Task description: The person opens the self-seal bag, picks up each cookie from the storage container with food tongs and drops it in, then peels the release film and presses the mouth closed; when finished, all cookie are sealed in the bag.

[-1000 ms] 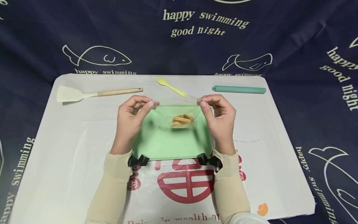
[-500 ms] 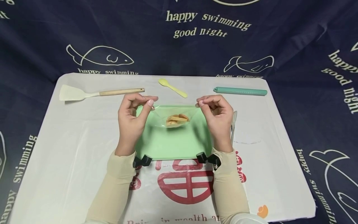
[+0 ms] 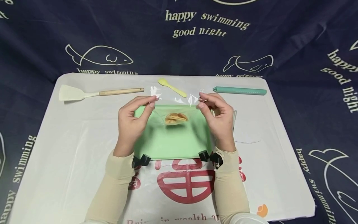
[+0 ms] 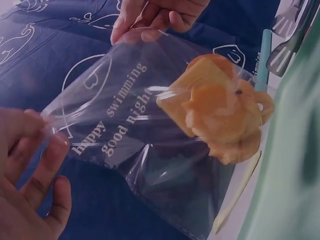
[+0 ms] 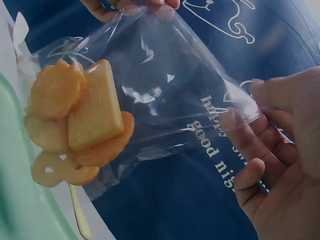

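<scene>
A clear plastic bag (image 5: pixel 160 85) is stretched between the two hands. Its upper left corner is pinched between thumb and fingers of my left hand (image 3: pixel 131 121). My right hand (image 3: pixel 221 121) pinches the opposite corner the same way. Several biscuits (image 3: pixel 176 118) lie bunched at the bottom of the bag: in the right wrist view a square biscuit (image 5: pixel 97 107) shows among scalloped, round and holed ones. The bag hangs over a light green tray (image 3: pixel 173 146), whose shadowed surface shows below it.
Along the table's (image 3: pixel 70 155) back edge lie a white spatula (image 3: pixel 72 93) with a wooden handle, a yellow spoon (image 3: pixel 172 88) and a teal stick-shaped thing (image 3: pixel 240 90). Metal tongs (image 4: pixel 282 52) lie right of the tray, partly hidden by the right wrist in the head view.
Both hands keep hold of the bag, and their fingers have shifted a little at its corners. The bag's upper part now spreads farther up, with bright glints. The biscuits moved slightly left.
</scene>
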{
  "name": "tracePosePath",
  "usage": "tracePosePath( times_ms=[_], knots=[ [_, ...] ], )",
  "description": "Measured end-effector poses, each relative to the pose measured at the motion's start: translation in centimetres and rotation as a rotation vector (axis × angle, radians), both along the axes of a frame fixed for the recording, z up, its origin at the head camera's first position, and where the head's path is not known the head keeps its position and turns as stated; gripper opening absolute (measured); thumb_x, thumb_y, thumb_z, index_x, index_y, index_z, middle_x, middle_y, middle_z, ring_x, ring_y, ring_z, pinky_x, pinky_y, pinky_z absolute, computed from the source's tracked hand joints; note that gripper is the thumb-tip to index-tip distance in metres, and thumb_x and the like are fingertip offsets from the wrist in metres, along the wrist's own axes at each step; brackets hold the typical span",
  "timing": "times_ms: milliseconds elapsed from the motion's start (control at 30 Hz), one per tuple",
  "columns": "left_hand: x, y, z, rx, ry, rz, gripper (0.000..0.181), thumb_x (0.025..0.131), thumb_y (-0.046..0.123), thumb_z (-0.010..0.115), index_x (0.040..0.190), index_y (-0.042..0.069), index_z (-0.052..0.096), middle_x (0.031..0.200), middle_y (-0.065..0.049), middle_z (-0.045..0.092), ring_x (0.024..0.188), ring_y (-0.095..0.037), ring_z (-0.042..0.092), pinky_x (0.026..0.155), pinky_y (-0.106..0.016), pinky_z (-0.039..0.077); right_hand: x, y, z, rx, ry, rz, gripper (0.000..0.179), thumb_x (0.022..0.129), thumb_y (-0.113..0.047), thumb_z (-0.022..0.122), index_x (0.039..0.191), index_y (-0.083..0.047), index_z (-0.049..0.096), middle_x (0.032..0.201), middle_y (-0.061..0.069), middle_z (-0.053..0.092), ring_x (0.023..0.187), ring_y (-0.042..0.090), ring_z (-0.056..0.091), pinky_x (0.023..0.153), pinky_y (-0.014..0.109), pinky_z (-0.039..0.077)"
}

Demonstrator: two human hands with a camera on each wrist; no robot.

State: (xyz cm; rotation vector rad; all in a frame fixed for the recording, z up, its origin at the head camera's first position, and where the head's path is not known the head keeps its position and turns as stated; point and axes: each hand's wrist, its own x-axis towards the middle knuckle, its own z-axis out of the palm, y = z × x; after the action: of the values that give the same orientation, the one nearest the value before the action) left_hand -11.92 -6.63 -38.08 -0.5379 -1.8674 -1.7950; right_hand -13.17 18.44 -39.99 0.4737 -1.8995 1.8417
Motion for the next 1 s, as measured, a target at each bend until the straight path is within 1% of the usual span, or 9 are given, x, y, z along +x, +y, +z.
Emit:
tracePosePath(
  times_ms=[133,233,333,400,567,667,733,900,1000],
  knots=[
    [0.1,0.1,0.3,-0.004,-0.013,0.001,0.015,0.083,-0.018,0.074,0.097,-0.012,0.075,0.097,-0.019,0.075,0.092,-0.023,0.070,0.086,-0.035,0.054,0.5,-0.2,1.2,0.035,0.001,-0.040,0.027,0.082,0.022,0.072,0.108,0.015,0.071,0.093,0.026,0.066,0.075,0.018,0.063,0.061,0.023,0.044],
    [0.2,0.1,0.5,-0.024,-0.010,0.015,0.014,0.082,-0.017,0.076,0.095,-0.011,0.076,0.093,-0.017,0.075,0.087,-0.021,0.068,0.081,-0.032,0.053,0.7,-0.2,1.8,0.062,0.004,-0.067,0.025,0.081,0.023,0.072,0.105,0.016,0.071,0.089,0.027,0.066,0.075,0.016,0.061,0.061,0.023,0.045],
    [0.1,0.0,0.4,-0.051,0.002,0.037,0.016,0.081,-0.015,0.078,0.096,-0.009,0.077,0.091,-0.015,0.076,0.085,-0.021,0.066,0.079,-0.031,0.050,0.8,-0.1,2.1,0.098,0.015,-0.072,0.024,0.080,0.023,0.073,0.103,0.017,0.071,0.088,0.028,0.066,0.076,0.017,0.060,0.062,0.023,0.045],
    [0.0,-0.1,0.0,-0.075,0.015,0.047,0.019,0.079,-0.013,0.081,0.097,-0.007,0.078,0.091,-0.013,0.076,0.086,-0.021,0.064,0.082,-0.031,0.049,0.9,0.0,2.2,0.122,0.026,-0.068,0.024,0.080,0.023,0.073,0.102,0.016,0.072,0.088,0.028,0.066,0.076,0.017,0.059,0.063,0.024,0.044],
    [-0.7,-0.7,-1.4,-0.121,0.049,0.073,0.023,0.079,-0.006,0.084,0.101,0.002,0.081,0.092,-0.005,0.077,0.088,-0.022,0.061,0.085,-0.033,0.048,1.0,0.1,2.5,0.215,0.066,-0.083,0.022,0.079,0.021,0.076,0.100,0.013,0.074,0.087,0.023,0.069,0.077,0.018,0.060,0.065,0.028,0.046],
    [-0.9,-0.7,-1.9,-0.146,0.072,0.117,0.020,0.082,0.000,0.083,0.101,0.006,0.082,0.092,-0.001,0.077,0.088,-0.020,0.061,0.083,-0.033,0.047,1.1,0.0,2.6,0.281,0.096,-0.102,0.020,0.079,0.018,0.078,0.098,0.012,0.076,0.087,0.020,0.071,0.079,0.019,0.063,0.069,0.026,0.049],
    [-1.0,-0.7,-2.1,-0.167,0.086,0.151,0.018,0.084,0.003,0.083,0.101,0.008,0.082,0.093,0.000,0.077,0.089,-0.020,0.061,0.083,-0.034,0.047,1.1,-0.1,2.7,0.318,0.107,-0.119,0.019,0.079,0.016,0.079,0.097,0.010,0.076,0.088,0.018,0.072,0.081,0.020,0.064,0.073,0.025,0.051],
    [-0.9,-0.6,-2.1,-0.228,0.110,0.225,0.011,0.085,0.006,0.083,0.096,0.007,0.083,0.093,-0.001,0.077,0.094,-0.022,0.061,0.086,-0.036,0.046,0.9,-0.4,2.5,0.364,0.113,-0.152,0.015,0.080,0.014,0.080,0.093,0.008,0.078,0.088,0.018,0.072,0.088,0.025,0.064,0.077,0.026,0.050],
    [-1.0,-0.6,-2.1,-0.279,0.120,0.260,0.006,0.086,0.006,0.083,0.092,0.006,0.082,0.101,-0.001,0.075,0.101,-0.026,0.059,0.091,-0.038,0.044,0.9,-0.4,2.4,0.379,0.107,-0.160,0.012,0.080,0.013,0.080,0.090,0.007,0.078,0.087,0.018,0.072,0.089,0.027,0.063,0.078,0.027,0.048]
  ],
)
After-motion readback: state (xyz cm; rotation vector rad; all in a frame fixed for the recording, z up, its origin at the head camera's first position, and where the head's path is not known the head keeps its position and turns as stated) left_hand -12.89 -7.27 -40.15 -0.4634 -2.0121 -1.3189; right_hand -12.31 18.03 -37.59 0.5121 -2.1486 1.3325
